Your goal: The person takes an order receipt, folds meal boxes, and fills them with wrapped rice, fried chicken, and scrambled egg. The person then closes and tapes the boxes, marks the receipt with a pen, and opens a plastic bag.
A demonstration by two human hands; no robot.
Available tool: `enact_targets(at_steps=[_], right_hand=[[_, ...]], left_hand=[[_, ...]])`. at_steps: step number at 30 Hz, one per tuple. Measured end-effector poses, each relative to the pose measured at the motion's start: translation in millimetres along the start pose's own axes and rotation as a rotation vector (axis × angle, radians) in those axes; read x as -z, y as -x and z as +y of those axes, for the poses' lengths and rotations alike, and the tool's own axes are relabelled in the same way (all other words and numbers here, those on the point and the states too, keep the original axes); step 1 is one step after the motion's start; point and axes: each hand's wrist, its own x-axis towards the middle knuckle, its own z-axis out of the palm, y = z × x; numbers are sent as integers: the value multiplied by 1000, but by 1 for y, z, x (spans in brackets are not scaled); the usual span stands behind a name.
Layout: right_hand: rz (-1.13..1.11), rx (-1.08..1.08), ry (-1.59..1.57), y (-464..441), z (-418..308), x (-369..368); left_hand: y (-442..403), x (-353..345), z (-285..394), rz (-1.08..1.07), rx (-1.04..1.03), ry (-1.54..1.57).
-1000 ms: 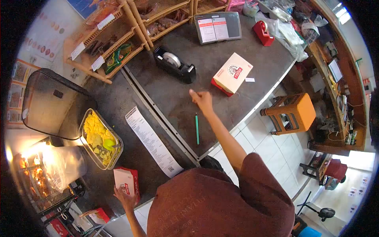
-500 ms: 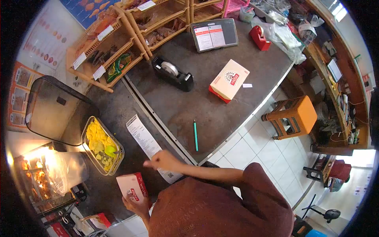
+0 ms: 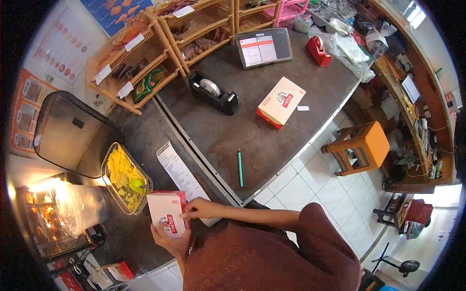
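A small white and red box [image 3: 165,206] is held up at the counter's front edge. My left hand [image 3: 170,241] is wrapped round its lower end. At the box's right side are the pinched fingers of my right hand [image 3: 198,208]; whether they hold anything is too small to tell. A long printed receipt [image 3: 177,167] lies just beyond, partly under my right forearm. Left of it stands a glass tray of yellow food [image 3: 121,169] with a green utensil [image 3: 137,185]. A second box [image 3: 281,102] rests farther back on the counter.
Around the second box are a black tape dispenser [image 3: 213,93], a red tape dispenser [image 3: 319,51], a tablet [image 3: 263,47] and a green pencil [image 3: 240,168]. Wicker shelves [image 3: 141,63] line the back. An orange stool [image 3: 371,143] stands at right, a lit display case [image 3: 58,218] at left.
My right hand has moved from above the counter's middle to the small box's side. My left hand has raised the box and brought it nearer the receipt.
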Motion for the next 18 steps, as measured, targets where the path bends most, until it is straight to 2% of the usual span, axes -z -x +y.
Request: enact_targets(at_steps=[1, 4, 7, 10, 13, 14, 16, 17, 18], right_hand=[[-5, -32, -12, 3, -1, 5], [32, -161, 39, 12, -30, 20], [101, -244, 297, 18, -40, 29], [156, -282, 251, 24, -29, 30], [384, -116, 223, 34, -19, 34], [301, -240, 135, 38, -13, 40], [349, -111, -268, 46, -7, 34], [366, -43, -468, 50, -7, 31], [431, -14, -372, 54, -8, 30]], left_hand=[[-4, 3, 6, 43, -39, -27], [-11, 8, 6, -122, -44, 242], [0, -2, -6, -229, 154, 704], [-3, -4, 7, -232, 244, 942], [-13, 3, 32, -333, 450, 1168], [-14, -1, 37, -312, 458, 1188], [-14, -12, 45, -271, 475, 1227], [-17, -13, 52, -270, 349, 1021], [-20, -14, 60, -264, 227, 813]])
